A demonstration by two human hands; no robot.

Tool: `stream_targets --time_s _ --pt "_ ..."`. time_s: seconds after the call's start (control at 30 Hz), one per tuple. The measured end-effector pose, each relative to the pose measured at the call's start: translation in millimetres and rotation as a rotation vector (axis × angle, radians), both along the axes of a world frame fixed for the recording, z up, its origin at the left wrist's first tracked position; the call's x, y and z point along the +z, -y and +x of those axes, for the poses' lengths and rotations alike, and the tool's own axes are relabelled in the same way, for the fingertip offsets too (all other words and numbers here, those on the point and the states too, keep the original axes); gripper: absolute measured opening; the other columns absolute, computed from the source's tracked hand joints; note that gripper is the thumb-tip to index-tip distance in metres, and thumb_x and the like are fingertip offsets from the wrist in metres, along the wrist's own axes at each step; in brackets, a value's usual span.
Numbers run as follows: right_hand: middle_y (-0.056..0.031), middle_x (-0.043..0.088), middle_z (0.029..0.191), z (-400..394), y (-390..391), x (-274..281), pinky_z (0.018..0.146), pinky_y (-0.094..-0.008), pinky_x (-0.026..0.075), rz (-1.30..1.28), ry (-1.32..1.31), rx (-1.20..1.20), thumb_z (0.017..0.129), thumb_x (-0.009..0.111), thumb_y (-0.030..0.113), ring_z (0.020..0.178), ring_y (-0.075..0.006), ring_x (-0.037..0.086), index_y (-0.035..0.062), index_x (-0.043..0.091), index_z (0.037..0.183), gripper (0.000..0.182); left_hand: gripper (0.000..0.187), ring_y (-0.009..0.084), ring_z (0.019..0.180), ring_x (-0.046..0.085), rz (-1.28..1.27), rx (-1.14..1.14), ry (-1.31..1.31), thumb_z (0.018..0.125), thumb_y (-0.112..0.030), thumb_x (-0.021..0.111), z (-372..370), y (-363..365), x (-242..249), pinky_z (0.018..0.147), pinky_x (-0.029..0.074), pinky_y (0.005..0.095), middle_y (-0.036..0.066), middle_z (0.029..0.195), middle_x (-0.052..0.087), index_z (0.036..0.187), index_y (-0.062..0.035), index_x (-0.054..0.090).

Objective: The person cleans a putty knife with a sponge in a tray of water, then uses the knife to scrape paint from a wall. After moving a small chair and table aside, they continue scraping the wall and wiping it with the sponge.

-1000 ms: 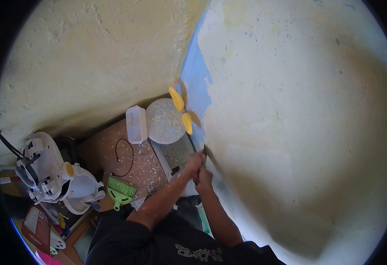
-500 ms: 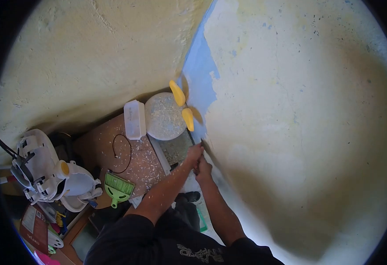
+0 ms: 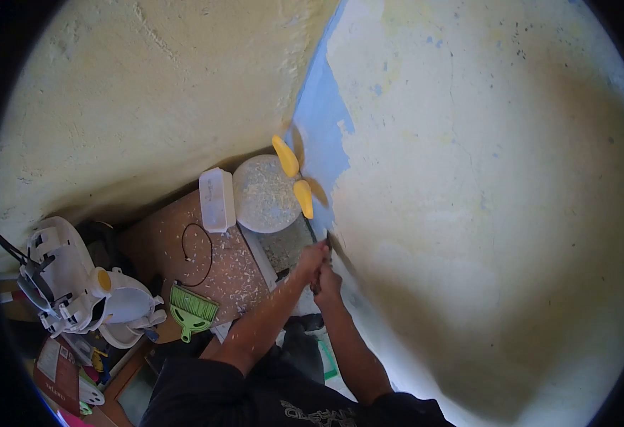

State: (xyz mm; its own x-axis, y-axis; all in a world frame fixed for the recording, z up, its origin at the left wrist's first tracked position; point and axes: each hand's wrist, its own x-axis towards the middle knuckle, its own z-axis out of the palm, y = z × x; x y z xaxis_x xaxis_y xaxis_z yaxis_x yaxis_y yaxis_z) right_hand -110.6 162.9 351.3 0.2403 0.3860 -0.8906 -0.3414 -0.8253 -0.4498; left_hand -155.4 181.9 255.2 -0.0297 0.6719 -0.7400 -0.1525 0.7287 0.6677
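My left hand (image 3: 311, 260) and my right hand (image 3: 328, 280) are closed close together on one scraper (image 3: 328, 240). Just its dark front end shows past the fingers, against the foot of the right-hand wall (image 3: 468, 199); the grip is mostly hidden. Pale paint is flaked off that wall along the corner, where a blue layer (image 3: 324, 121) shows. Beyond my hands, two yellow curved pieces (image 3: 286, 156) stick up at the edge of a round lid (image 3: 255, 213) strewn with paint flakes. Small flakes also cling to my left forearm.
A white plastic tub (image 3: 217, 203) stands beside the lid. On the brown board (image 3: 155, 235) lie a black cable (image 3: 211, 249), a green brush with dustpan (image 3: 192, 313) and scattered flakes. White appliance parts (image 3: 116, 299) are piled at the left. The left wall (image 3: 148, 107) meets the right one behind.
The view has tilted slightly, so the lid and board sit lower. Both hands keep their grip on the scraper, which stays by the wall's foot.
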Motion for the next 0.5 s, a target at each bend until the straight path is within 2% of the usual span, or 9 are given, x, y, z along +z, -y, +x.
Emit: stream_targets --time_s 0.03,0.07,0.17,0.2,0.23,0.3,0.33,0.37,0.5 --pt "-0.0024 0.049 0.053 7 7 6 0.035 -0.0255 0.032 -0.037 -0.010 0.019 0.082 0.062 0.026 0.039 -0.0113 0.046 0.0105 0.050 0.063 0.027 0.032 0.0129 0.073 0.060 -0.020 0.131 0.064 0.089 -0.018 0.053 7 8 11 0.063 0.049 0.0317 0.007 0.083 0.064 0.120 -0.0114 0.057" --pt "-0.0023 0.049 0.053 10 8 7 0.035 -0.0250 0.033 0.019 -0.024 0.008 0.082 0.062 0.028 0.040 -0.0115 0.046 0.0102 0.049 0.062 0.030 0.031 0.0132 0.074 0.058 0.019 0.014 -0.029 0.088 -0.017 0.053 -3 0 48 0.064 0.048 0.0314 0.007 0.086 0.065 0.118 -0.0101 0.059" --pt "-0.0018 0.049 0.053 11 -2 1 0.033 -0.0228 0.033 0.045 -0.042 0.041 0.086 0.060 0.035 0.038 -0.0093 0.044 0.0097 0.052 0.069 0.031 0.033 0.0138 0.072 0.057 -0.060 -0.013 -0.031 0.087 -0.017 0.053 -5 -16 43 0.065 0.047 0.0308 0.007 0.088 0.065 0.119 -0.0094 0.058" --pt "-0.0012 0.049 0.054 6 -2 3 0.033 -0.0227 0.033 0.051 -0.026 0.024 0.086 0.060 0.033 0.038 -0.0091 0.044 0.0100 0.052 0.069 0.030 0.034 0.0128 0.070 0.055 0.026 -0.202 -0.211 0.088 -0.017 0.052 -11 -21 43 0.064 0.046 0.0307 0.003 0.088 0.063 0.121 -0.0089 0.057" --pt "-0.0012 0.049 0.054 6 0 9 0.033 -0.0227 0.033 0.059 -0.027 0.023 0.086 0.060 0.033 0.038 -0.0091 0.044 0.0100 0.052 0.069 0.030 0.034 0.0128 0.070 0.055 0.034 -0.203 -0.212 0.088 -0.017 0.052 -9 -17 45 0.064 0.046 0.0307 0.003 0.088 0.063 0.121 -0.0089 0.057" --pt "-0.0009 0.049 0.054 6 6 24 0.034 -0.0229 0.033 0.091 -0.103 0.005 0.086 0.060 0.032 0.038 -0.0093 0.044 0.0108 0.052 0.068 0.029 0.034 0.0126 0.070 0.053 0.027 0.031 0.047 0.089 -0.017 0.052 -8 -2 56 0.064 0.047 0.0312 0.001 0.087 0.062 0.122 -0.0095 0.056" --pt "-0.0020 0.048 0.052 7 9 40 0.033 -0.0249 0.031 0.074 -0.083 0.010 0.081 0.060 0.019 0.037 -0.0111 0.043 0.0095 0.049 0.066 0.021 0.034 0.0111 0.071 0.053 0.029 0.091 0.190 0.090 -0.018 0.052 -2 3 57 0.064 0.047 0.0302 0.000 0.088 0.062 0.123 -0.0107 0.055" --pt "-0.0020 0.048 0.052 7 5 42 0.033 -0.0249 0.031 0.078 -0.083 0.019 0.081 0.060 0.019 0.037 -0.0111 0.043 0.0095 0.049 0.066 0.021 0.034 0.0111 0.071 0.053 0.035 0.099 0.190 0.090 -0.018 0.052 3 3 48 0.064 0.047 0.0302 0.000 0.088 0.062 0.123 -0.0107 0.055" --pt "-0.0027 0.048 0.052 3 -7 26 0.033 -0.0260 0.032 0.074 -0.073 -0.019 0.081 0.060 0.017 0.037 -0.0124 0.044 0.0091 0.050 0.066 0.020 0.033 0.0105 0.069 0.054 0.097 -0.055 -0.172 0.090 -0.016 0.052 0 -16 33 0.059 0.047 0.0287 0.002 0.089 0.062 0.122 -0.0066 0.056"
